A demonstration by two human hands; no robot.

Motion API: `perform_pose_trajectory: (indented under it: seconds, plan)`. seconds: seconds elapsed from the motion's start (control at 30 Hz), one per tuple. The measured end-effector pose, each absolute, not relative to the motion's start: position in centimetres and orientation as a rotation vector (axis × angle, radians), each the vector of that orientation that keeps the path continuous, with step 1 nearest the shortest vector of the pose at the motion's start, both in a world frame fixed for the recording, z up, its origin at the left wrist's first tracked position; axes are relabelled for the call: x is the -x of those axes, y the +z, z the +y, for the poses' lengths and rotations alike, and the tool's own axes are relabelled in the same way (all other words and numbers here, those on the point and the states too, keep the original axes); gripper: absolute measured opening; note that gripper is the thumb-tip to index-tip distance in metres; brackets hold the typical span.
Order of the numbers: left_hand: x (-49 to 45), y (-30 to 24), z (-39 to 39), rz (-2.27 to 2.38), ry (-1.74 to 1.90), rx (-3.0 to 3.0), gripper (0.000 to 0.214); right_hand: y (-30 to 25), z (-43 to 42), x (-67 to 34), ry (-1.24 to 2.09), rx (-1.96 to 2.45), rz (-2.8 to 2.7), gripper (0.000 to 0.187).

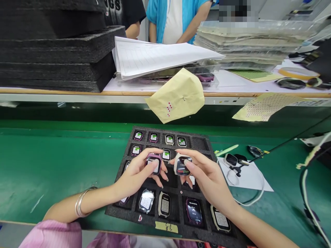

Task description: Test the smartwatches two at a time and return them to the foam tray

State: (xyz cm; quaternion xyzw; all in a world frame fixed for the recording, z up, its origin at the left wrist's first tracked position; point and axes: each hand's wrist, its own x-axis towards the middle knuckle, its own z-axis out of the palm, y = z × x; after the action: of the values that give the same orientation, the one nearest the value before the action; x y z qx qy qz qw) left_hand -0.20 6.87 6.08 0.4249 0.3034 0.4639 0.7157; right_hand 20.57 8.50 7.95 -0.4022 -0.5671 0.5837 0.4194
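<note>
My left hand (141, 168) is closed around a purple smartwatch case (152, 160), its thumb lying on the lit screen. In my right hand (204, 175) is a cream-coloured smartwatch case (179, 164), with the thumb pressed on its dark screen. Both watches are held above a black foam tray (178, 129) with square compartments. Several strapless watches lie in it, many with lit screens, among them a purple one (193, 210) with a dark screen and a cream one (164, 204) at the front. My hands and forearms hide part of the tray's middle.
A shelf beyond the green bench (64, 165) bears stacked black foam (51, 51), papers (160, 57) and stacked clear trays (248, 44). At right lie a white sheet (256, 179), watches (231, 159), cables and a pale green pen (227, 150). Two people stand behind the shelf.
</note>
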Motion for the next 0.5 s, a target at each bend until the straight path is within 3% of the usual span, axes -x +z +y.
perform_pose_trajectory:
  seconds: [0.3,0.5]
  plan:
    - [0.7,6.6,6.2,0.587,1.048,-0.858,0.052,7.5,8.4,-20.9,1.508,1.04,-1.405,0.031]
    - [0.7,6.6,6.3,0.609,0.995,-0.828,0.043,9.3,6.8,-20.7,1.603,0.982,-1.433,0.026]
